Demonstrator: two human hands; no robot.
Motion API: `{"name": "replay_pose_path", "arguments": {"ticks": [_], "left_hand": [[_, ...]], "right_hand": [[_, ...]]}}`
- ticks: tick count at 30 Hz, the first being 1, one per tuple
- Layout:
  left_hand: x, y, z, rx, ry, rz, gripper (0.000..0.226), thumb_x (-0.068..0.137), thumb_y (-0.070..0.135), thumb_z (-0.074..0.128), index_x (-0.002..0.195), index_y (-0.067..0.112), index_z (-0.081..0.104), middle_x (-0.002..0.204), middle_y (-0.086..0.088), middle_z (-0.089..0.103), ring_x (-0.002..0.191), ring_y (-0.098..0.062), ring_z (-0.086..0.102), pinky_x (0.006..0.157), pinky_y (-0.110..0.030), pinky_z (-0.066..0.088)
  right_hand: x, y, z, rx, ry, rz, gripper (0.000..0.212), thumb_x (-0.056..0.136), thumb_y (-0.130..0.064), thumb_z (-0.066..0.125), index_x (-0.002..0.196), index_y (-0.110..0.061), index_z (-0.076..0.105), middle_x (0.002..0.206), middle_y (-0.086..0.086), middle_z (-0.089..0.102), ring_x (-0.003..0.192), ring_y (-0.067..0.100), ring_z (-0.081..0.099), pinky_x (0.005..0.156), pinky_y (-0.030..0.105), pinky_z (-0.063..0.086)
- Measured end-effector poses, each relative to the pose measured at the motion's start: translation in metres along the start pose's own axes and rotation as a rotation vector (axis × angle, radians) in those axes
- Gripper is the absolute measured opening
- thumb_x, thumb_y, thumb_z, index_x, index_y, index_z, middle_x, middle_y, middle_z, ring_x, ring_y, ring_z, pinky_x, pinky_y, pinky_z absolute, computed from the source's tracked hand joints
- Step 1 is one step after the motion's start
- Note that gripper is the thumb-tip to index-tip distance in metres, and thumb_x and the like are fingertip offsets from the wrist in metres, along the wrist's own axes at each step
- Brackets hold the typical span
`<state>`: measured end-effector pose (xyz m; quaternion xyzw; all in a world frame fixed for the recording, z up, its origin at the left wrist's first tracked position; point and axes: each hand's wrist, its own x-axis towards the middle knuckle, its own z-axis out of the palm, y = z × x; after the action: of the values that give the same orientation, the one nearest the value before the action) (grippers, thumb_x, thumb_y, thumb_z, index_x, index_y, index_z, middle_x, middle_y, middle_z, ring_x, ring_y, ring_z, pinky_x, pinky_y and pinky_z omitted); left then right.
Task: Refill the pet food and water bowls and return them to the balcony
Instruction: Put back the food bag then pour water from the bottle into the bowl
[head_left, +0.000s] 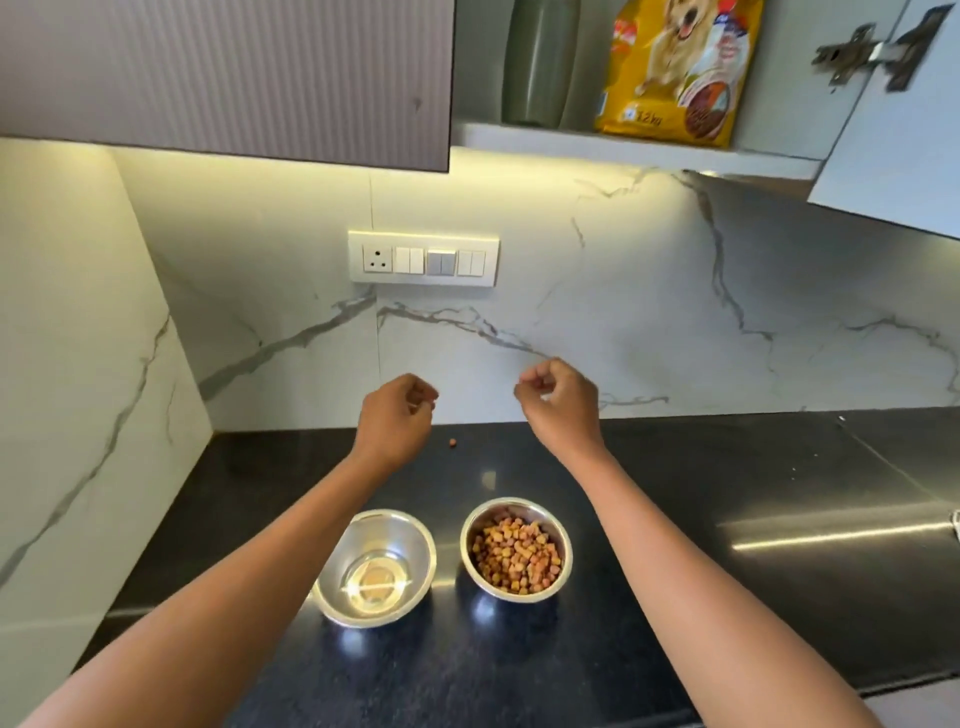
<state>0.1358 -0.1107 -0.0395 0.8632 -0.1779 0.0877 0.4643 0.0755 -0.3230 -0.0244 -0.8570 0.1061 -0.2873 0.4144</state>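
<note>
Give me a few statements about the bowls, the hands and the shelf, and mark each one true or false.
1. The right bowl holds kibble. True.
2. The left bowl is full of kibble. False: it holds none.
3. The food bag lies on the counter. False: it stands on the shelf.
4. One loose piece of kibble lies on the counter. True.
5. The left hand grips a bowl. False: both it and the right hand hover above the counter.

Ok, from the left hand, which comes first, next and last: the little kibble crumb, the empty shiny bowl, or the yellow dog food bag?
From the left hand:
1. The small brown kibble piece, on the black counter just right of the hand.
2. The empty shiny steel bowl, below the hand, nearer the person.
3. The yellow dog food bag, up on the cabinet shelf, far right.
</note>
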Motion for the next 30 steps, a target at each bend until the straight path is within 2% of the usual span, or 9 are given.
{"name": "replay_pose_path", "arguments": {"ticks": [7,11,14,18,22,24,26,28,30], "left_hand": [[-0.030,-0.079,0.026,0.051,-0.056,-0.252,0.017,0.098,0.010,0.061,0.111,0.016,0.071,0.106,-0.001,0.073,0.099,-0.017,0.069,0.088,-0.028,0.055],[-0.032,-0.100,0.037,0.067,-0.049,-0.336,0.017,0.098,0.012,0.061,0.110,0.019,0.071,0.106,0.001,0.074,0.100,-0.015,0.069,0.092,-0.030,0.056],[-0.028,-0.107,0.046,0.089,-0.033,-0.388,0.017,0.099,0.012,0.060,0.112,0.020,0.070,0.107,0.002,0.074,0.101,-0.014,0.069,0.092,-0.029,0.057],[-0.025,-0.107,0.058,0.080,0.015,-0.440,0.020,0.099,0.010,0.057,0.112,0.019,0.070,0.106,0.004,0.073,0.101,-0.011,0.067,0.090,-0.024,0.054],[-0.025,-0.109,0.068,0.078,0.061,-0.476,0.023,0.098,0.009,0.056,0.109,0.024,0.070,0.104,0.010,0.072,0.100,-0.005,0.065,0.085,-0.018,0.051],[-0.027,-0.110,0.072,0.077,0.087,-0.483,0.025,0.097,0.007,0.055,0.108,0.024,0.070,0.102,0.011,0.072,0.098,-0.003,0.065,0.081,-0.014,0.050],[-0.027,-0.110,0.074,0.078,0.095,-0.490,0.026,0.097,0.006,0.056,0.109,0.024,0.070,0.101,0.012,0.072,0.098,-0.002,0.066,0.081,-0.015,0.051],[-0.027,-0.110,0.076,0.076,0.097,-0.491,0.026,0.096,0.005,0.056,0.111,0.023,0.069,0.101,0.011,0.072,0.098,-0.003,0.066,0.081,-0.015,0.051],[-0.026,-0.107,0.077,0.086,0.094,-0.481,0.026,0.097,0.005,0.057,0.113,0.022,0.069,0.101,0.010,0.072,0.098,-0.002,0.066,0.080,-0.014,0.049]], "right_hand": [[0.019,0.083,0.077,-0.281,-0.477,0.082,0.011,0.089,-0.021,0.074,0.099,-0.017,0.074,0.092,-0.004,0.073,0.088,0.013,0.069,0.082,0.034,0.059],[0.049,0.121,0.124,-0.397,-0.678,0.047,0.016,0.090,-0.013,0.069,0.097,0.000,0.075,0.094,0.019,0.077,0.087,0.030,0.073,0.083,0.046,0.062],[0.075,0.144,0.156,-0.483,-0.780,-0.023,0.021,0.091,-0.015,0.068,0.107,-0.003,0.072,0.106,0.017,0.073,0.098,0.032,0.069,0.090,0.050,0.059],[0.108,0.167,0.192,-0.549,-0.842,-0.127,0.036,0.092,-0.010,0.063,0.128,-0.006,0.067,0.129,0.018,0.062,0.122,0.039,0.060,0.099,0.042,0.051],[0.125,0.181,0.223,-0.610,-0.853,-0.167,0.039,0.095,-0.002,0.057,0.133,-0.008,0.061,0.134,0.012,0.054,0.124,0.035,0.057,0.085,0.036,0.042],[0.128,0.189,0.234,-0.660,-0.910,-0.213,0.046,0.095,0.000,0.055,0.140,-0.010,0.056,0.141,0.011,0.051,0.127,0.037,0.054,0.092,0.042,0.050],[0.127,0.197,0.239,-0.711,-0.939,-0.270,0.044,0.096,0.002,0.054,0.138,-0.008,0.057,0.141,0.013,0.051,0.128,0.038,0.052,0.100,0.047,0.053],[0.120,0.203,0.240,-0.737,-0.907,-0.312,0.036,0.097,0.006,0.053,0.130,-0.005,0.061,0.133,0.014,0.054,0.122,0.037,0.054,0.092,0.044,0.052],[0.110,0.206,0.234,-0.731,-0.876,-0.341,0.026,0.095,0.013,0.051,0.111,-0.003,0.064,0.118,0.015,0.057,0.111,0.038,0.058,0.079,0.042,0.049]]}}
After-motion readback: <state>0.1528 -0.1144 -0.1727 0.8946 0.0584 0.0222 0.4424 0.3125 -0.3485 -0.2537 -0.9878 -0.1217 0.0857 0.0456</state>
